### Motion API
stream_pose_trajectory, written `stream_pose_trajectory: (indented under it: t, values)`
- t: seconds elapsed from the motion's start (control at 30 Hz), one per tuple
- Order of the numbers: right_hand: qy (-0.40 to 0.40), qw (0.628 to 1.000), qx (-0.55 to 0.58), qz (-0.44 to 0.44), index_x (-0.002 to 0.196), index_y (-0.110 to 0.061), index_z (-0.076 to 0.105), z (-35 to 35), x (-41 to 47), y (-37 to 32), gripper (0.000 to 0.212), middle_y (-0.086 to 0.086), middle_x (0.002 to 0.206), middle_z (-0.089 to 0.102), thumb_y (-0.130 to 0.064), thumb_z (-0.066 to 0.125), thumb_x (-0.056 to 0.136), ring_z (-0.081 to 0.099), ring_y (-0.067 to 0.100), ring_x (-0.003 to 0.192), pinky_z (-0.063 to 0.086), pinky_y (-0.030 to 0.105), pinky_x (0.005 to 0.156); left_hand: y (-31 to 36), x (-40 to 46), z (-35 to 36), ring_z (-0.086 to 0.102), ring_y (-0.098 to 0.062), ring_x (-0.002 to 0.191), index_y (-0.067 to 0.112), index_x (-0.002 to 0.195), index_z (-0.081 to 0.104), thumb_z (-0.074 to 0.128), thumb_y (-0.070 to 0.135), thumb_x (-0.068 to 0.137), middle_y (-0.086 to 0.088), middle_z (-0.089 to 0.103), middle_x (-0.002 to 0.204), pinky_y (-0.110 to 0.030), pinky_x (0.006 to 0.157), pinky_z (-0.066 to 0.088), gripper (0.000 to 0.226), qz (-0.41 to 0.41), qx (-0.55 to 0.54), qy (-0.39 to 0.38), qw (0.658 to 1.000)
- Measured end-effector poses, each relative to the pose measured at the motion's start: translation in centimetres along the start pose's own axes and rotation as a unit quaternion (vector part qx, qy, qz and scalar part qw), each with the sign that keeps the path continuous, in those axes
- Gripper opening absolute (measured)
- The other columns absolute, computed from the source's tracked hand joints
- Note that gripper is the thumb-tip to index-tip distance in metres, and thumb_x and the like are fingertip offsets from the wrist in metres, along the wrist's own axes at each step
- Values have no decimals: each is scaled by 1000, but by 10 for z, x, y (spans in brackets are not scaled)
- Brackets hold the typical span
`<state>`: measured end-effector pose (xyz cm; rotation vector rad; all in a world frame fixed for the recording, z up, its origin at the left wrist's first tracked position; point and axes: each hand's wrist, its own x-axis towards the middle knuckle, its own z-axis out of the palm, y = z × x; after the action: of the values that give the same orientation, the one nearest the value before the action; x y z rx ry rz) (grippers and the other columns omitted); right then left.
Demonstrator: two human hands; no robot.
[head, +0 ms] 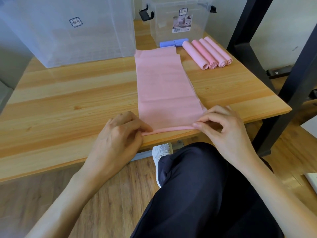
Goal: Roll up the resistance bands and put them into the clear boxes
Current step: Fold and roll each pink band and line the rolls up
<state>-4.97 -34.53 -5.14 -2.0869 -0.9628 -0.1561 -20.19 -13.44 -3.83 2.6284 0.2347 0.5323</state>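
Pink band (pixel 164 86) flat on table (pixel 77 100), long axis running from near edge straight away toward boxes; far end doubled over itself close to small clear box (pixel 178 19). Near end turned up into a thin first roll lying crosswise along table's front edge. Left hand (pixel 118 134) pinching roll's left end w/ thumb and fingertips; right hand (pixel 221 124) pinching right end, fingers curled. Hands level w/ each other, one at each side edge of band, neither nearer than the other. Unrolled length lies wholly ahead of both hands, so likely next move: roll forward, away from body, along long axis; even push from both sides probably needed to keep roll square, since thin band may skew.

Four rolled pink bands (pixel 208 53) side by side right of flat band, apart from it. Two rolled blue bands (pixel 173 43) end to end just in front of small box. Large clear box (pixel 68 28) at back left. Whether either box holds anything: can't tell.
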Motion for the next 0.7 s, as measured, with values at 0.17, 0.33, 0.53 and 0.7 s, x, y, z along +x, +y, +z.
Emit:
stream_pose_trajectory:
  t: [0.17,0.33,0.53,0.7]
  values:
    - [6,1000,15,-6,80,-20,76,1,0,1,35,-8,84,62,-51,61,79,51,15,89,45,50,84,0,-2,-1,54,-5,92,32,98,74,56,22,87,18,57,95,-26,84,44,23,-13,-27,7,1000]
    - [-18,1000,2,13,78,-29,72,-4,5,-1,23,-11,83,61,-50,62,79,46,8,89,37,38,92,0,1,0,57,-5,90,31,96,74,62,39,90,18,58,91,-35,84,48,16,-21,-29,4,999]
    - [-97,992,-45,68,76,-24,70,-14,15,-9,14,-14,80,56,-36,72,83,44,11,90,31,32,92,3,5,-8,57,1,89,34,92,73,63,34,88,20,60,86,-6,76,38,10,-53,-68,-29,996]
    - [-66,994,-26,79,70,-25,67,-13,17,-12,15,-13,77,62,-32,79,76,48,4,82,39,36,88,5,8,-6,58,-1,92,36,91,69,67,24,87,15,63,89,-8,77,41,13,-76,-70,-21,994]
